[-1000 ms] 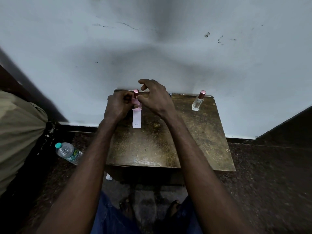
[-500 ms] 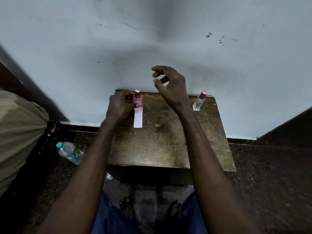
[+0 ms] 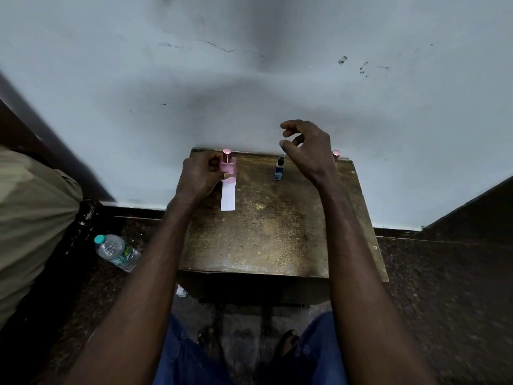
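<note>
Right hand [image 3: 308,151] has lifted rightward off the pink perfume bottle [image 3: 228,168], fingers loosely curled, empty; left hand [image 3: 198,176] grips that bottle upright

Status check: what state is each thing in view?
Pink perfume bottle: upright, capped, gripped by left hand.
Paper strip: flat on table.
Small blue bottle: upright, capped, untouched.
Right hand: raised, fingers loosely curled, holding nothing.
Pink-capped bottle: mostly hidden behind right hand.
Water bottle: capped, lying on its side.
</note>
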